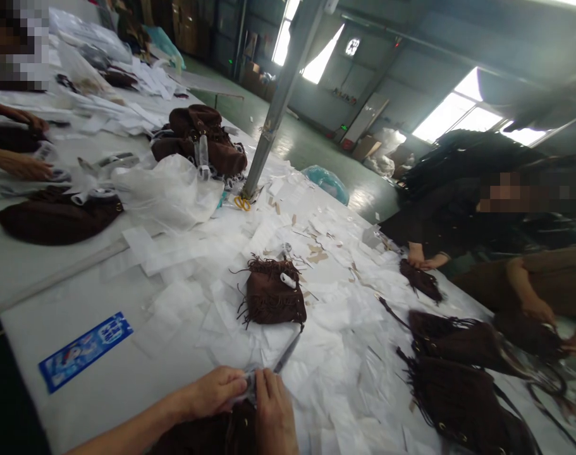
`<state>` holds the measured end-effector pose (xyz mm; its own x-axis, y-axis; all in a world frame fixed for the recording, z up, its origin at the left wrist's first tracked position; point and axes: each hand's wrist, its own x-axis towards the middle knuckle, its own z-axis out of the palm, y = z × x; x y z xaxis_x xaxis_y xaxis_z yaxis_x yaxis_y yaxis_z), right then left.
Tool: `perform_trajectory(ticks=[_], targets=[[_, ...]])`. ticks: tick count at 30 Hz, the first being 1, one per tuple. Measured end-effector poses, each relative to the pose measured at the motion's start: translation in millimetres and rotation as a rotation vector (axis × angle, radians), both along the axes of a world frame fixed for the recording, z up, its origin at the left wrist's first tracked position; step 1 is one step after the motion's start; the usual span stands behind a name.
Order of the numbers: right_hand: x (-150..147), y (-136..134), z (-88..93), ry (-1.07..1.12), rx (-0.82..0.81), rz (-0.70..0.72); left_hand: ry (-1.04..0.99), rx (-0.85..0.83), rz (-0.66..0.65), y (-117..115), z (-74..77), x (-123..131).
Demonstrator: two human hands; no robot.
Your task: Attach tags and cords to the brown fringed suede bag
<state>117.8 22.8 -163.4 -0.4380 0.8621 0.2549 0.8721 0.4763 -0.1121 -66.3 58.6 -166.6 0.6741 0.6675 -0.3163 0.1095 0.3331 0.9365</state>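
At the lower middle, my left hand (219,390) is closed, its thumb and fingers pinching a plastic-wrapped strap (251,384). My right hand (274,407) presses its fingers round the other side of that wrapping, close against the left. Below both hands lies a dark brown bag (202,437), partly cut off by the lower edge. The wrapped strap runs up and right from my fingers. Just beyond sits a small brown fringed bag (274,297), flat on the table with a white roll (288,280) on top. Exactly what my fingertips grip inside the wrapping is hidden.
White paper sheets (188,303) cover much of the table. A blue printed packet (86,351) lies left. Yellow-handled scissors (243,203) rest by a metal post (278,107). More brown bags (458,398) lie right; co-workers' hands (427,258) handle bags on both sides.
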Motion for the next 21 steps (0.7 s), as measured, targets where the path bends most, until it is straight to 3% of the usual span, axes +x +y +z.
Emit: perform_trajectory(ticks=[5, 9, 13, 17, 21], targets=[[0, 4, -2.5, 0.363, -0.202, -0.249, 0.054, 0.049, -0.07, 1, -5.8, -14], [-4, -2, -16.8, 0.868, -0.431, -0.575, 0.159, 0.131, 0.007, -4, -12.9, -23], [-26, -9, -28.3, 1.483, -0.664, -0.824, 0.254, 0.168, 0.1, -11, -17.4, -19], [-51, -10, -32.7, 1.963, -0.82, -0.947, 0.269, 0.172, 0.111, -12, -18.7, -12], [-62, -12, -32.9, 2.094, -0.936, -0.969, 0.262, 0.17, 0.172, -14, -20.9, -6]])
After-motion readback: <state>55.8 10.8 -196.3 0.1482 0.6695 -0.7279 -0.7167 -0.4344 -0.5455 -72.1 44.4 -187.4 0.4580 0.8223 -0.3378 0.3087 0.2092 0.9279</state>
